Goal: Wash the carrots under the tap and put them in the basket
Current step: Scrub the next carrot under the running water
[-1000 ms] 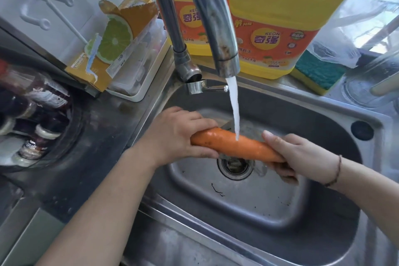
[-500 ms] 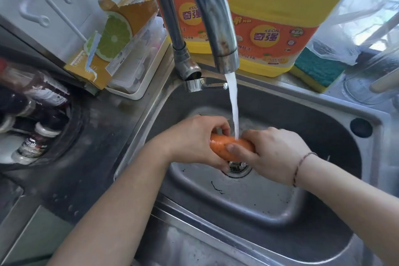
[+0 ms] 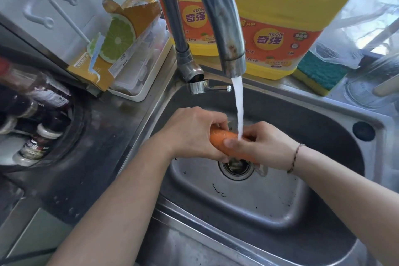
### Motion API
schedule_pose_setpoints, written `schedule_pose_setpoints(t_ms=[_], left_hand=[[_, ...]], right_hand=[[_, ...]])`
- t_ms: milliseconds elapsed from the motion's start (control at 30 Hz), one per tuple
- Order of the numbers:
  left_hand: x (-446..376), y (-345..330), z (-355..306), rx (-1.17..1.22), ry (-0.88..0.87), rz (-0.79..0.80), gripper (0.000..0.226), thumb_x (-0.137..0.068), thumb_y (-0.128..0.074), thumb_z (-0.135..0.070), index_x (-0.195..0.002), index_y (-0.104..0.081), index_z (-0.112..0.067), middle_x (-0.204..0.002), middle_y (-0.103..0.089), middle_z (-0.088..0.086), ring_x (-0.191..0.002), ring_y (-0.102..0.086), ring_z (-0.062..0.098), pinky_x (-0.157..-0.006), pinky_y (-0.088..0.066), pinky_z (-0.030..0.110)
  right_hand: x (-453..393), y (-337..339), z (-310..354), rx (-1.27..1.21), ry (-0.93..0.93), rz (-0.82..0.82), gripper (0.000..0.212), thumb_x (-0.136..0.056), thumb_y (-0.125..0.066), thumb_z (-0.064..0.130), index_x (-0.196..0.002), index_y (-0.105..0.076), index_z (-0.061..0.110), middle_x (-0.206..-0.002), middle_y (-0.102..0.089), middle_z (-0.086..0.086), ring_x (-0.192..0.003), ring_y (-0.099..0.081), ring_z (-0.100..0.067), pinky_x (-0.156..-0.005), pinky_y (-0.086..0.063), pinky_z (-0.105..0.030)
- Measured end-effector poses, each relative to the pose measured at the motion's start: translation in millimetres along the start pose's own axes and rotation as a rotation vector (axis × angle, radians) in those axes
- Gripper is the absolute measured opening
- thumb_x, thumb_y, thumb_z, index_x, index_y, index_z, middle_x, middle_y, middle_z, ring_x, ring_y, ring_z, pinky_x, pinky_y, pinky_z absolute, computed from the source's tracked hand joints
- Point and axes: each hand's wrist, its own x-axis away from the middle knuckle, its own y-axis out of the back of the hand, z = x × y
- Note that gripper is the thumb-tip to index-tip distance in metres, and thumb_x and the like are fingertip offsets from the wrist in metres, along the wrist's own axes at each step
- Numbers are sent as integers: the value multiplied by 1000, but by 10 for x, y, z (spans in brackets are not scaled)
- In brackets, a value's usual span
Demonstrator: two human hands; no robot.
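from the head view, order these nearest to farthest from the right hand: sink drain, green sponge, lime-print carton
From the right hand:
1. Round steel sink drain, just below it in the basin.
2. Green and yellow sponge, behind it on the back ledge, to the right.
3. Orange cardboard carton with the lime print, far left, against the wall.

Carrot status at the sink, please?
Both hands, left and right, grip the carrot. Tap stream hitting it. No basket in view.

Carrot: orange, wet, lying crosswise over sink drain, in my grip.
Tap: running, stream hitting carrot mid-length.
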Motion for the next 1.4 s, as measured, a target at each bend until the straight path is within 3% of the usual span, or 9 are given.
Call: schedule_pose_setpoints(t_ms=[167, 300, 467, 667, 800, 900, 1100, 1300, 1400], left_hand=[[-69, 31, -41, 6, -27, 23, 52, -54, -80, -70, -95, -67, -39, -81, -66, -20, -76, -58, 1, -74, -51, 32], [-106, 105, 3, -29, -67, 67, 55, -54, -77, -72, -100, -68, -43, -88, -67, -23, -82, -59, 0, -77, -51, 33], [-100, 109, -4, -36, -80, 71, 55, -57, -77, -72, -102, -68, -43, -89, -67, -23, -83, -59, 0, -79, -51, 35], [-114, 68, -18, 3, -79, 76, 53, -57, -77, -72, -100, -68, -41, -88, -67, -21, -84, -60, 1, -80, -52, 37], [-123, 43, -31, 3, -88, 93, 52, -56, -76, -72, -98, -70, -41, -89, -68, -21, -84, -61, 2, -80, -52, 36], [-121, 23, -36, -5, -104, 79, 51, -57, -75, -72, -96, -70, -42, -86, -67, -22, -82, -60, 1, -78, -52, 36], [-139, -21, -61, -14, -122, 69, 46, -58, -77, -69, -95, -70, -42, -82, -66, -22, -79, -58, 1, -73, -49, 31], [-123, 0, 49, 45, -113, 151, 53, -54, -83, -65, -102, -72, -46, -83, -66, -29, -81, -59, -6, -75, -49, 23], [-140, -13, 23, 64, -115, 151, 51, -55, -84, -63, -101, -73, -43, -84, -68, -26, -81, -61, -2, -76, -52, 27]], right_hand=[[31, -68, 42, 136, -98, -152, 56, -67, -59, 79, -64, -69, 24, -47, -59, 6, -48, -58, -16, -53, -51, -35], [67, -55, 19, -97, -55, -45, 40, -89, -62, 50, -67, -68, 18, -41, -55, 6, -37, -47, -6, -50, -43, -29], [66, -73, 62, -211, -133, -45, 26, -88, -64, 35, -72, -71, 17, -41, -55, 5, -34, -48, -8, -41, -40, -19], [38, -88, 82, -122, -172, -69, 44, -64, -57, 56, -65, -70, 14, -40, -55, 0, -36, -49, -13, -50, -47, -30], [22, -80, -22, -128, -114, -61, 46, -78, -68, 57, -63, -68, 14, -40, -54, 1, -36, -49, -11, -51, -45, -30], [46, -99, -68, -171, -71, -57, 63, -61, -62, 76, -60, -66, 13, -42, -55, -1, -37, -49, -14, -50, -44, -32], [-3, -181, -87, -68, -109, -107, 70, -66, -56, 83, -69, -69, 14, -54, -67, -1, -44, -54, -15, -52, -50, -38], [107, -181, -195, -203, 73, 13, 24, -98, -56, 33, -82, -70, 23, -55, -60, 5, -48, -53, -12, -45, -42, -23], [105, -200, -187, -230, 21, -39, 21, -96, -60, 34, -83, -73, 23, -59, -61, -1, -48, -54, -14, -43, -43, -23]])
